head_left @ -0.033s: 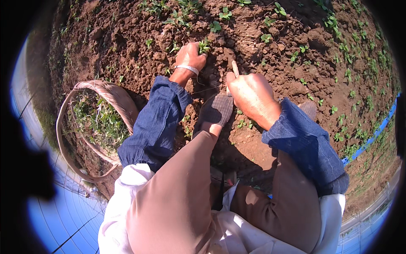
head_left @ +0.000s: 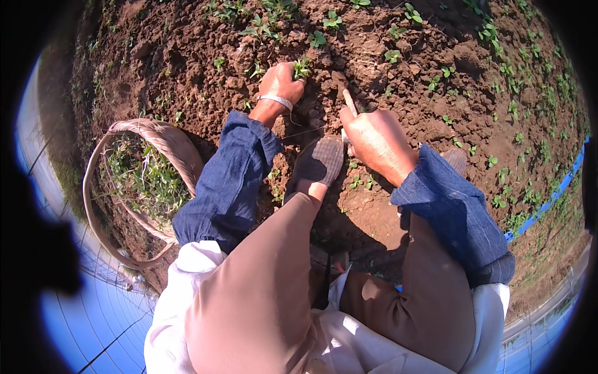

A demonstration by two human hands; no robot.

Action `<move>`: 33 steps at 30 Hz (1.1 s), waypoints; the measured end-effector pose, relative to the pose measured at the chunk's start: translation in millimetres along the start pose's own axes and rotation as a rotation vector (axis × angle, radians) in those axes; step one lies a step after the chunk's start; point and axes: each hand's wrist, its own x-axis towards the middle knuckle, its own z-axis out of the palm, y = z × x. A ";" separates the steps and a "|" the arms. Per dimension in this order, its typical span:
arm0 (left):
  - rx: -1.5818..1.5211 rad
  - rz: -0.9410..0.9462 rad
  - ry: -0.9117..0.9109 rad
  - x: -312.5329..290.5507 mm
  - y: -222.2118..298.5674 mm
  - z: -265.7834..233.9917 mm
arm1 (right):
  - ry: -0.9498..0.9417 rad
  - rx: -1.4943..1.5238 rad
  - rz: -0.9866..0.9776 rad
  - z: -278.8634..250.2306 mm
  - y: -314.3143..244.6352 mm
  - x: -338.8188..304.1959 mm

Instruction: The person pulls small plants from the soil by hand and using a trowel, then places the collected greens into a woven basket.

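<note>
My left hand (head_left: 281, 85) is down at the soil, its fingers curled round a small green plant (head_left: 301, 67) whose leaves stick out past the knuckles. To its right, my right hand (head_left: 379, 142) is closed round the light wooden handle of a small hand tool (head_left: 350, 103). The tool's far end meets the loose brown soil (head_left: 367, 62) a little right of the plant; soil colour and shadow blur its shape. A thin line, perhaps a string or root, runs between the two hands.
A woven basket (head_left: 163, 140) with a hoop handle stands at my left, holding pulled greenery (head_left: 146, 181). Several seedlings (head_left: 392, 56) grow ahead and to the right. My left shoe (head_left: 319, 163) is planted between my hands. A blue strip (head_left: 551, 199) edges the right side.
My right hand has shifted slightly to the right and toward me, with the tool's handle in it. The left hand keeps its place on the plant.
</note>
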 end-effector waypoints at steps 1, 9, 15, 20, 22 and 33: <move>-0.006 -0.013 -0.026 0.0 0.0 -1.5 | -0.052 0.050 0.028 3.5 3.0 -1.4; -0.264 -0.046 -0.098 -15.7 5.6 -23.2 | 0.013 0.221 -0.034 22.7 50.5 -13.9; -1.107 -0.313 -0.142 -58.7 -19.7 -73.3 | 0.170 0.298 -0.031 -23.9 22.7 -21.3; -0.680 -0.275 0.177 -76.9 -44.0 -71.8 | 0.130 0.212 -0.001 -75.5 0.4 -39.2; -0.543 -0.121 0.338 -76.0 -48.9 -61.3 | 0.050 0.208 0.049 -89.0 -5.0 -43.2; 0.420 0.145 0.234 -31.2 6.2 -31.5 | 0.058 0.029 -0.034 -56.4 -24.4 -12.4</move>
